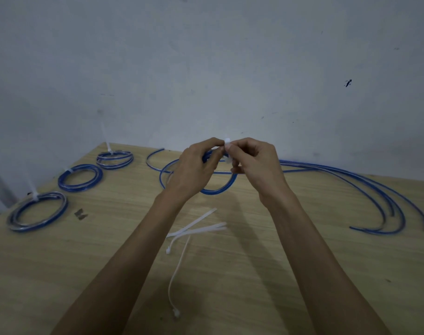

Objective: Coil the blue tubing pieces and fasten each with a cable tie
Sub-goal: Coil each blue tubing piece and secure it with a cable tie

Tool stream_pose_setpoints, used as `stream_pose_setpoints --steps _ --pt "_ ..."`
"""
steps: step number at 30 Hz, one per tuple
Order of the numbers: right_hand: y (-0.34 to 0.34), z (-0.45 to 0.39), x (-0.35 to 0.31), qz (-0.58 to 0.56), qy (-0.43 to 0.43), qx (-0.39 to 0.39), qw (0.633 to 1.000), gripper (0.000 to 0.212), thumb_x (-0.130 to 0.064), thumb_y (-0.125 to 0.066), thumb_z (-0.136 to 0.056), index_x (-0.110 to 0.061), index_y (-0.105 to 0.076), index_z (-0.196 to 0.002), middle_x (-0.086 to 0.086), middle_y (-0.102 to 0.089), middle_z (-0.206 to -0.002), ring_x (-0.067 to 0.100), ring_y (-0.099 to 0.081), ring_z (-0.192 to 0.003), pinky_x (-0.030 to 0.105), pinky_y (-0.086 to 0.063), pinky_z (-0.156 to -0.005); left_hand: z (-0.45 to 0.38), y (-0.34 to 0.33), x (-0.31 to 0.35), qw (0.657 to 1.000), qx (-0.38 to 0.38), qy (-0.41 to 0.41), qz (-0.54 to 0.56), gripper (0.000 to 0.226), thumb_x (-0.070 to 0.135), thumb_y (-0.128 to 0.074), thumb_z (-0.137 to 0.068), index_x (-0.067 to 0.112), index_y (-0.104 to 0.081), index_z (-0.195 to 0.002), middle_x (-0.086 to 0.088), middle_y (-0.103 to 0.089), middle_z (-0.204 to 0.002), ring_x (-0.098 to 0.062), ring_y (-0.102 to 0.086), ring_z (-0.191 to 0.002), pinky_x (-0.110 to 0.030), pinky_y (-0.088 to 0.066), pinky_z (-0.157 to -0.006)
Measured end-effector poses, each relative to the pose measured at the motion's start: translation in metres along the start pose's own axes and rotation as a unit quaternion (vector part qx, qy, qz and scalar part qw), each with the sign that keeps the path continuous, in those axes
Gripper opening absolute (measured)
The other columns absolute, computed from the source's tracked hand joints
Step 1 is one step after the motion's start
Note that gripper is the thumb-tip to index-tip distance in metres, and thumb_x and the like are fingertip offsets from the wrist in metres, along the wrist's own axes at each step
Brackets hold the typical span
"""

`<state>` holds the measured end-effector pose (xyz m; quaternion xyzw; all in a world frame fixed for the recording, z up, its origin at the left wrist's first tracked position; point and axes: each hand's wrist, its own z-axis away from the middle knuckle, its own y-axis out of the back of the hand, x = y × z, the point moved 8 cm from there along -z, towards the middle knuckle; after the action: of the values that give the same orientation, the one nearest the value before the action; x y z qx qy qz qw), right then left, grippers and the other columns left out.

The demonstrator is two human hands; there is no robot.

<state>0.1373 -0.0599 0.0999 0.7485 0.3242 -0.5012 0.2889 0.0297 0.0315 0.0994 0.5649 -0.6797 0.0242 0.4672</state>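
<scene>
Both hands pinched a white cable tie [227, 151] above the desk [278, 262]: left hand [194, 165] also held the blue coil [218, 187], right hand [252, 160] steadied the tie's head, likely for threading. Spare ties [196, 229] lay near; three tied coils [80, 177] sat far left.

blue tubing coils [80, 178], white cable ties [196, 229], pale wood-grain table [278, 262]

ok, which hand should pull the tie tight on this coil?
Right hand, probably: its fingers already pinch the white cable tie at the top. The left hand grips the blue coil and is better left steadying it.
</scene>
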Motion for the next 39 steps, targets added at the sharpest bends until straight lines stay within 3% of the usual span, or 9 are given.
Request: stream_pose_setpoints --steps 5,9,14,18,23,27,30,35,39 --pt "0.003 -0.001 -0.003 -0.004 0.016 0.006 1.000 0.025 -0.019 -0.067 -0.097 -0.015 -0.062 -0.122 0.001 -0.072 -0.081 0.004 -0.066 -0.071 0.020 -0.053 -0.063 0.000 -0.001 0.004 1.000 -0.016 -0.016 -0.014 0.021 0.031 -0.050 -0.105 0.024 -0.070 -0.105 0.016 -0.058 -0.063 -0.010 -0.048 -0.056 -0.026 -0.038 -0.058" --pt "0.001 0.000 -0.010 0.044 0.054 -0.018 0.997 0.015 -0.021 -0.063 -0.100 -0.018 -0.073 -0.111 -0.005 -0.075 -0.089 0.001 -0.068 -0.081 0.012 -0.049 -0.066 -0.001 0.000 0.009 0.999 -0.034 -0.007 -0.009 0.022 0.029 -0.050 -0.105 0.022 -0.070 -0.106 0.026 -0.057 -0.060 -0.006 -0.047 -0.052 -0.020 -0.033 -0.056" --pt "-0.003 0.002 -0.015 0.059 0.079 -0.017 0.995 0.010 -0.019 -0.064 -0.098 -0.020 -0.072 -0.104 0.008 -0.073 -0.091 0.018 -0.069 -0.083 0.020 -0.053 -0.070 -0.001 0.003 0.010 0.999 -0.043 0.007 -0.011 0.020 0.024 -0.049 -0.105 0.018 -0.069 -0.104 0.030 -0.056 -0.061 -0.001 -0.047 -0.052 -0.024 -0.034 -0.057" --pt "-0.004 0.001 -0.018 0.094 0.092 -0.026 0.991 0.009 -0.019 -0.064 -0.098 -0.017 -0.071 -0.104 0.000 -0.073 -0.093 0.019 -0.069 -0.086 0.037 -0.056 -0.081 -0.001 0.002 0.008 0.999 -0.045 0.005 -0.005 0.022 0.028 -0.046 -0.105 0.021 -0.067 -0.103 0.022 -0.057 -0.063 -0.007 -0.043 -0.052 -0.030 -0.037 -0.058" --pt "-0.001 0.002 -0.026 0.105 0.102 -0.020 0.989 0.012 -0.021 -0.063 -0.099 -0.016 -0.074 -0.097 -0.008 -0.073 -0.089 0.005 -0.066 -0.084 0.024 -0.053 -0.077 -0.001 0.002 0.010 0.999 -0.043 0.003 -0.008 0.021 0.030 -0.044 -0.104 0.028 -0.065 -0.101 0.006 -0.058 -0.066 -0.022 -0.048 -0.057 -0.053 -0.054 -0.072" --pt "0.008 0.001 -0.026 0.108 0.093 0.004 0.990 0.011 -0.022 -0.066 -0.096 -0.022 -0.076 -0.091 -0.007 -0.071 -0.100 0.002 -0.065 -0.091 0.021 -0.049 -0.082 0.000 -0.001 0.014 0.999 -0.052 0.001 -0.001 0.019 0.026 -0.046 -0.103 0.026 -0.065 -0.101 -0.012 -0.057 -0.069 -0.032 -0.047 -0.062 -0.042 -0.044 -0.060" --pt "0.011 0.002 -0.033 0.102 0.117 0.006 0.988 0.011 -0.016 -0.066 -0.095 -0.017 -0.077 -0.094 -0.007 -0.074 -0.096 0.005 -0.068 -0.094 0.025 -0.054 -0.088 0.000 -0.002 0.016 0.998 -0.067 0.006 0.018 0.017 0.026 -0.048 -0.103 0.023 -0.064 -0.099 -0.016 -0.052 -0.066 -0.034 -0.043 -0.060 -0.036 -0.036 -0.058" --pt "0.010 0.004 -0.038 0.092 0.125 -0.023 0.988 0.011 -0.012 -0.064 -0.098 -0.009 -0.074 -0.096 0.000 -0.074 -0.090 0.011 -0.070 -0.071 0.020 -0.054 -0.070 0.002 0.001 0.018 0.993 -0.107 0.013 0.055 0.019 0.025 -0.051 -0.105 0.018 -0.067 -0.098 0.010 -0.052 -0.058 -0.008 -0.041 -0.053 -0.021 -0.038 -0.060" --pt "0.012 0.004 -0.037 0.115 0.111 -0.025 0.987 0.013 -0.015 -0.059 -0.101 -0.011 -0.068 -0.093 -0.003 -0.071 -0.091 0.017 -0.060 -0.047 0.023 -0.051 -0.057 0.004 0.002 0.019 0.990 -0.128 0.008 0.058 0.019 0.030 -0.052 -0.104 0.023 -0.066 -0.095 -0.008 -0.044 -0.060 -0.019 -0.036 -0.056 -0.029 -0.033 -0.058"
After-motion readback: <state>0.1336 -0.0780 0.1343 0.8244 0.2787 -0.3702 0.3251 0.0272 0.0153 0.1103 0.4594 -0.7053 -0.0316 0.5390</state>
